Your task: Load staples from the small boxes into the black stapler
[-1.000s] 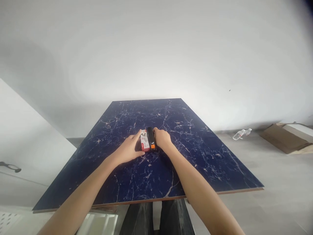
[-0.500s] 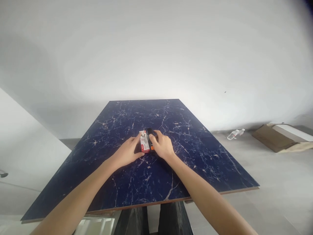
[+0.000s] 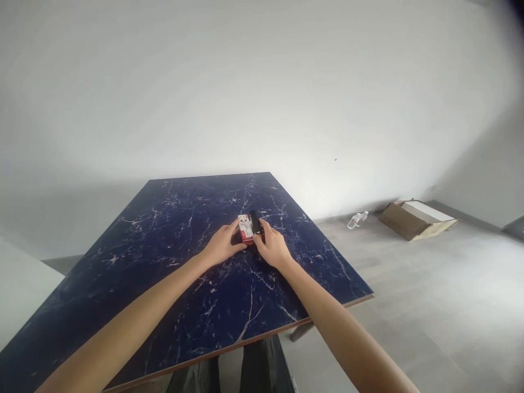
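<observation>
A small white-and-red printed box point(image 3: 245, 228) lies on the dark blue marble-patterned table top point(image 3: 196, 202). My left hand point(image 3: 223, 244) holds the box from the left, thumb at its near end and fingers at its far left side. Right against the box is a slim black object point(image 3: 255, 221) with a bit of orange at its near end; it may be a stapler. My right hand point(image 3: 273, 245) grips it, with the thumb at the near end and the fingers along the right side. The fingers partly cover its lower half.
The table's far edge is close to a pale wall point(image 3: 229, 98). On the floor to the right lie clear plastic bottles point(image 3: 355, 220) and a brown cardboard box point(image 3: 403, 221) with a white panel. My legs point(image 3: 257, 365) are below the near table edge.
The view has turned to the right, so the table appears further left. My right thumb has slid from the top of the black object to its near end. Box and black object stay side by side.
</observation>
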